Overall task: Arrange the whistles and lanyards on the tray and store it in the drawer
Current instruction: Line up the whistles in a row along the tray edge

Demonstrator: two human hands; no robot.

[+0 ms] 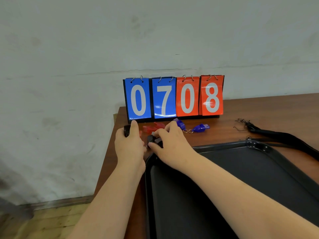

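On brown table (224, 126) by scuffed wall (69, 66) (plank floor (43, 223)), left fingers (134, 126) and right fingers (170, 127) grasping black whistles (151, 139)

A stained, whitish wall (69, 49) fills the upper frame. A brown wooden table (259, 114) occupies the right. Worn wooden floor (43, 223) and a baseboard (60, 203) show at lower left.
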